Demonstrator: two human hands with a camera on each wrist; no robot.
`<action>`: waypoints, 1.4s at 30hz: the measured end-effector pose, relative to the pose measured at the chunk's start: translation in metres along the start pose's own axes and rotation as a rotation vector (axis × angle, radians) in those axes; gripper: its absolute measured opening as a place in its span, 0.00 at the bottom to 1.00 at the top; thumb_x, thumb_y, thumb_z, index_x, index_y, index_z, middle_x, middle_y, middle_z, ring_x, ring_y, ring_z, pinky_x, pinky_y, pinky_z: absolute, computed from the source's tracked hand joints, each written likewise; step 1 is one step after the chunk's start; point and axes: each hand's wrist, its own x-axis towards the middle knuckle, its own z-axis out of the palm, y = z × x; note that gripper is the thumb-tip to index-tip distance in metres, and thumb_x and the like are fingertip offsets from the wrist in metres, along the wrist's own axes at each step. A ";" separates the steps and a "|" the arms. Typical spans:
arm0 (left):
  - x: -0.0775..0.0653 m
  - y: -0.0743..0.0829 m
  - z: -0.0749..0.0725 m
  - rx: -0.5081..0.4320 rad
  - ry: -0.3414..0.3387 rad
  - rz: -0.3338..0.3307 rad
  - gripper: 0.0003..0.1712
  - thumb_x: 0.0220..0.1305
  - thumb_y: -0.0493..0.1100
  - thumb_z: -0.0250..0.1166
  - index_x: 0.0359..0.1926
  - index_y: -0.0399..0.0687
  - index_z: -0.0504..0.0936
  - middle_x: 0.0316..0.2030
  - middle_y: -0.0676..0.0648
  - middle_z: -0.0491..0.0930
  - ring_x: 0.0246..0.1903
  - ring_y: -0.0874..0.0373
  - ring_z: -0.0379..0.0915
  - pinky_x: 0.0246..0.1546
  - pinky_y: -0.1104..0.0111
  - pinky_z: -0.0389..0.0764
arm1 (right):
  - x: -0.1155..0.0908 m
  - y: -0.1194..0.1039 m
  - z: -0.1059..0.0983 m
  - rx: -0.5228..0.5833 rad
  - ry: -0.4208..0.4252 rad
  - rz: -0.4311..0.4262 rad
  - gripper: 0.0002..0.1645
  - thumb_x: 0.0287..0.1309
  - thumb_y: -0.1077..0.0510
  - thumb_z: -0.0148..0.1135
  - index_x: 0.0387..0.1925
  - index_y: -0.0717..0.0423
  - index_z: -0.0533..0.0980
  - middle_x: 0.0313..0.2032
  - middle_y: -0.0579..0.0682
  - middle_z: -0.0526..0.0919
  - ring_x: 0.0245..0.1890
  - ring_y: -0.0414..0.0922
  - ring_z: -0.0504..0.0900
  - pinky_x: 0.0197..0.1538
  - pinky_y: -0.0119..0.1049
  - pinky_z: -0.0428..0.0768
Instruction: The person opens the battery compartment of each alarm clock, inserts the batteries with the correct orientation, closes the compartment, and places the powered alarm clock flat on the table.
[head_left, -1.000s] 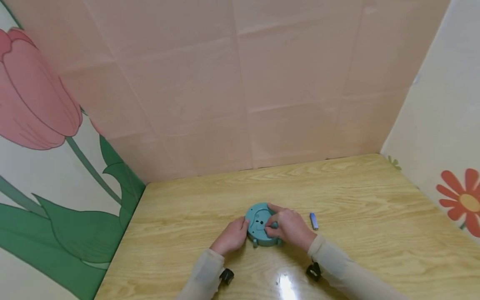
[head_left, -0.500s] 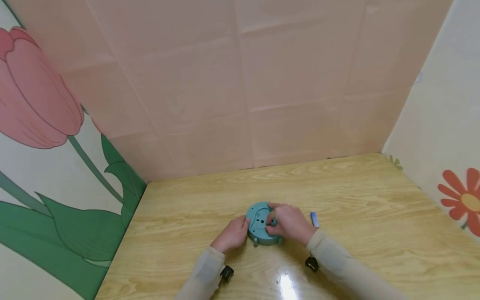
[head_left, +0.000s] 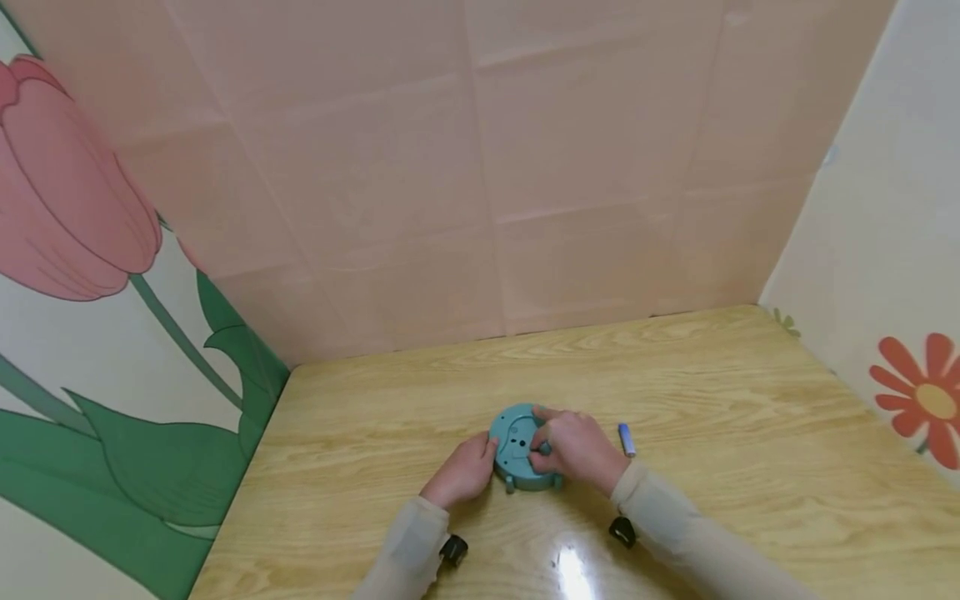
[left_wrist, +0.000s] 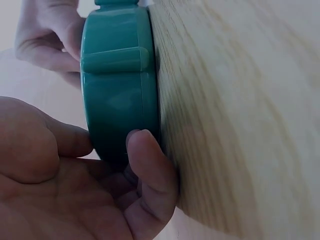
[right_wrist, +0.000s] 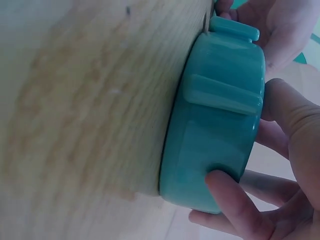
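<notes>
A round teal alarm clock (head_left: 510,423) lies back side up on the wooden table. Its back has small dark holes and a curved recess, and two short feet point toward the person. My left hand (head_left: 465,471) grips the clock's left edge, thumb near the upper rim and fingers along the side wall (left_wrist: 117,107). On the right, my right hand (head_left: 581,450) holds the other edge. Its thumb and forefinger bend together over the back, covering part of it. In the right wrist view other fingertips (right_wrist: 225,192) press the clock's side.
A small blue cylinder like a battery (head_left: 627,439) lies right of the clock, close to the right wrist. The table (head_left: 360,417) meets a pink covered wall (head_left: 390,208) behind and painted walls at both sides. Each wrist carries a black device.
The right forearm has shifted slightly, and the right thumb and forefinger have moved a little over the clock's back. The clock and left hand have stayed in place.
</notes>
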 end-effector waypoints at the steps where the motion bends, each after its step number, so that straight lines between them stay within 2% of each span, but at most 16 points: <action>1: 0.000 0.000 0.000 0.001 0.000 0.001 0.32 0.82 0.51 0.37 0.71 0.31 0.64 0.68 0.34 0.68 0.69 0.41 0.62 0.68 0.47 0.64 | -0.001 0.000 0.001 0.005 0.009 -0.002 0.03 0.50 0.57 0.73 0.29 0.51 0.89 0.50 0.63 0.85 0.29 0.46 0.87 0.26 0.33 0.77; 3: 0.000 0.000 0.000 0.007 0.003 0.001 0.32 0.82 0.51 0.37 0.71 0.31 0.64 0.68 0.35 0.68 0.69 0.41 0.62 0.68 0.47 0.64 | -0.002 0.001 0.003 0.011 0.029 -0.009 0.03 0.50 0.57 0.72 0.29 0.51 0.89 0.50 0.63 0.85 0.28 0.44 0.86 0.24 0.31 0.75; 5: 0.000 0.000 0.000 0.009 0.005 0.001 0.32 0.82 0.51 0.37 0.71 0.31 0.64 0.68 0.34 0.68 0.69 0.41 0.63 0.68 0.47 0.65 | -0.003 0.002 0.004 0.019 0.041 -0.011 0.03 0.51 0.56 0.72 0.29 0.50 0.89 0.49 0.61 0.86 0.33 0.46 0.88 0.27 0.33 0.79; 7: 0.001 0.000 0.001 0.013 0.008 0.001 0.32 0.82 0.52 0.37 0.71 0.31 0.64 0.68 0.35 0.69 0.69 0.41 0.63 0.68 0.47 0.65 | -0.004 0.003 0.005 0.025 0.049 -0.011 0.04 0.52 0.55 0.73 0.29 0.50 0.89 0.48 0.58 0.86 0.44 0.50 0.88 0.34 0.38 0.84; 9: 0.001 -0.001 0.001 0.019 0.008 0.000 0.32 0.82 0.52 0.37 0.71 0.32 0.64 0.68 0.35 0.69 0.69 0.41 0.63 0.68 0.47 0.65 | -0.006 0.005 0.006 0.035 0.053 -0.003 0.04 0.53 0.54 0.74 0.30 0.49 0.89 0.49 0.57 0.87 0.54 0.54 0.84 0.42 0.45 0.86; 10: 0.001 0.000 0.001 0.021 0.007 0.000 0.32 0.82 0.52 0.37 0.71 0.32 0.64 0.68 0.35 0.69 0.69 0.41 0.63 0.68 0.47 0.65 | -0.007 0.005 0.006 0.047 0.050 0.003 0.04 0.54 0.53 0.74 0.30 0.49 0.89 0.50 0.56 0.86 0.56 0.54 0.83 0.45 0.47 0.85; 15: 0.002 -0.002 0.001 0.032 0.005 0.002 0.33 0.82 0.53 0.37 0.71 0.32 0.64 0.68 0.35 0.69 0.69 0.40 0.63 0.68 0.47 0.65 | -0.010 0.006 0.006 0.086 0.037 0.026 0.04 0.56 0.54 0.74 0.32 0.49 0.89 0.57 0.61 0.81 0.53 0.54 0.84 0.47 0.49 0.84; 27: 0.001 0.001 -0.001 0.029 0.008 0.003 0.32 0.82 0.52 0.39 0.71 0.32 0.65 0.68 0.35 0.69 0.69 0.40 0.64 0.68 0.47 0.65 | -0.012 0.007 0.006 0.092 0.050 0.045 0.07 0.62 0.50 0.69 0.34 0.48 0.88 0.60 0.60 0.80 0.52 0.53 0.84 0.52 0.50 0.83; 32: 0.001 0.004 -0.002 0.036 0.020 0.006 0.32 0.82 0.52 0.39 0.70 0.31 0.65 0.67 0.35 0.69 0.68 0.40 0.64 0.68 0.47 0.65 | -0.012 0.008 0.007 0.096 0.068 0.061 0.05 0.63 0.51 0.68 0.37 0.45 0.87 0.62 0.59 0.77 0.55 0.56 0.81 0.55 0.53 0.81; 42: 0.000 0.003 -0.002 0.036 0.021 0.005 0.31 0.82 0.51 0.40 0.70 0.31 0.66 0.67 0.35 0.70 0.68 0.40 0.64 0.67 0.47 0.66 | -0.013 0.005 0.010 0.138 0.045 0.107 0.03 0.65 0.53 0.66 0.38 0.44 0.84 0.65 0.60 0.73 0.61 0.60 0.76 0.57 0.57 0.78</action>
